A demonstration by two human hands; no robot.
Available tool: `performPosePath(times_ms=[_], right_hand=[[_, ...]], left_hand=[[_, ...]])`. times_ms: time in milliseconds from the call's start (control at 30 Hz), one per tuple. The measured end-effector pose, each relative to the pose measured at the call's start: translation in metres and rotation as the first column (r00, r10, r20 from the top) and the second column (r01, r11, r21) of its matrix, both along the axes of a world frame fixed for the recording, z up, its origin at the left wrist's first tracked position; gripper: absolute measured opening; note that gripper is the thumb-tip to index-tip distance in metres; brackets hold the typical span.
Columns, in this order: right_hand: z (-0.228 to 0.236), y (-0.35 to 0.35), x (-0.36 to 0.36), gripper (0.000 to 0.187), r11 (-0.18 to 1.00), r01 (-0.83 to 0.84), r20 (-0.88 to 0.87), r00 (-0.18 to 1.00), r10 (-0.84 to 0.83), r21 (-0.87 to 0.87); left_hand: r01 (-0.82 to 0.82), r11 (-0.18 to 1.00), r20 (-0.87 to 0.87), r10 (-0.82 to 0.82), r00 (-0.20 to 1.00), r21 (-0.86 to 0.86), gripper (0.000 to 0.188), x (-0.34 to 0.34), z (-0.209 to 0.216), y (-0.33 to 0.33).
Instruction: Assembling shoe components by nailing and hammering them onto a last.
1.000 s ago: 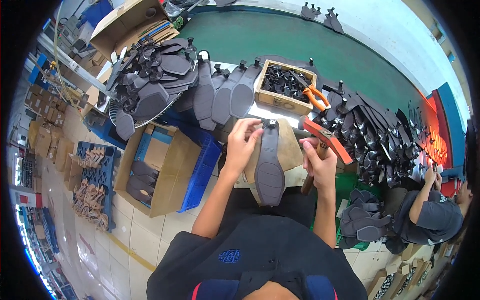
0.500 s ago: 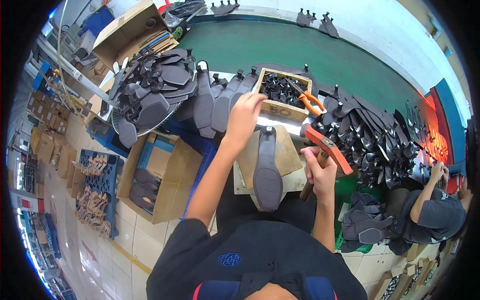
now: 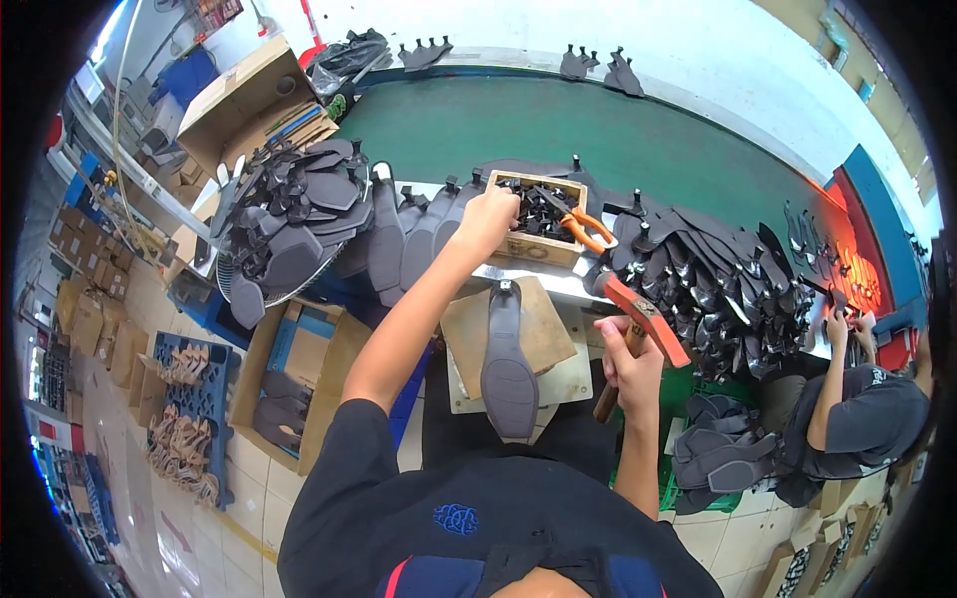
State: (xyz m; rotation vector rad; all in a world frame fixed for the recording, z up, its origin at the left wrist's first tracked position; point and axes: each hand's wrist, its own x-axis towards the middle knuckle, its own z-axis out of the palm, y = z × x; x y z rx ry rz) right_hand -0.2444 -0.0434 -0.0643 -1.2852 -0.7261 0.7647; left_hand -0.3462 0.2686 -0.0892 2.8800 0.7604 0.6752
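Note:
My left hand point(image 3: 488, 216) reaches over the near left rim of a wooden box point(image 3: 541, 249) full of small black parts point(image 3: 538, 212). Its fingers curl down among them; the fingertips are hidden. My right hand point(image 3: 634, 371) grips the wooden handle of a hammer point(image 3: 648, 321) with an orange-red head. Between my arms, a dark grey shoe sole point(image 3: 509, 374) with a heel lies on a tan board point(image 3: 461, 334), its heel end pointing away from me. Orange-handled pliers point(image 3: 590, 231) rest across the right side of the box.
Soles with heels are heaped in a basket point(image 3: 289, 214) at left and piled point(image 3: 703, 279) at right. Behind the box runs a green belt point(image 3: 478, 115). A carton point(image 3: 329, 399) stands at lower left. At far right, another person point(image 3: 865, 404) works with their hands.
My left hand has moved from beside the box's left rim to inside it, among the small black parts. The view has shifted slightly; my right hand still holds the hammer.

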Motion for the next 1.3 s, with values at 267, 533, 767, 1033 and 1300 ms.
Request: performPosePath(times_ms=[267,533,767,1033,1300], right_hand=[[0.035,0.004,-0.012,0.047,0.976,-0.092,-0.008,0.995,0.095,0.199],[0.073,-0.007,-0.039,0.04,0.948,-0.227,-0.093,0.963,0.252,0.221],[0.066,-0.004,-0.043,0.018,0.963,-0.141,-0.052,0.986,0.157,0.229],[0.055,0.003,-0.051,0.009,0.961,-0.205,-0.065,0.973,0.22,0.184],[0.039,0.005,-0.048,0.016,0.954,-0.271,0.015,0.962,0.272,0.129]], left_hand=[[0.377,0.903,0.732,-0.398,0.553,0.206,0.025,-0.034,0.061,-0.122],[0.294,0.82,0.594,-0.562,0.576,0.491,0.029,-0.072,0.082,-0.19],[0.416,0.884,0.703,-0.435,0.562,0.215,0.03,-0.083,0.077,-0.203],[0.57,0.756,0.816,-0.083,0.573,-0.323,0.026,-0.086,0.064,-0.198],[0.716,0.286,0.769,0.296,0.567,-0.637,0.029,-0.093,0.063,-0.208]])
